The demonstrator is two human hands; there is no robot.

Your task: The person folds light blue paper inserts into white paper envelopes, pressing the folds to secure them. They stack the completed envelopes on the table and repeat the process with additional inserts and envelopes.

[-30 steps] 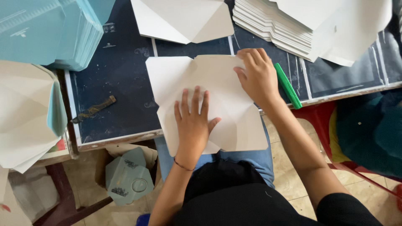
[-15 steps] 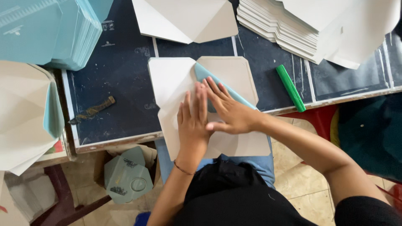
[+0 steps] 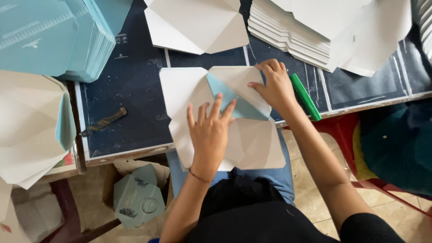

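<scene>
A white die-cut paper sheet [image 3: 180, 94] with a light blue underside lies on the dark table [image 3: 130, 90], hanging over its near edge. My left hand [image 3: 210, 130] lies flat on the sheet's middle, fingers spread. My right hand [image 3: 274, 85] rests on the upper right flap, which is folded over so a blue triangle shows. A green marker [image 3: 306, 96] lies just right of that hand.
A tall stack of blue sheets [image 3: 54, 36] sits at the far left, a white stack [image 3: 315, 31] at the far right, and one loose white sheet [image 3: 193, 24] at the top middle. Folded pieces [image 3: 31, 126] pile up at the left. A small dark tool [image 3: 103, 121] lies on the table.
My right hand moved from pressing the middle of the sheet back up to the upper right flap. My left hand stayed flat on the sheet.
</scene>
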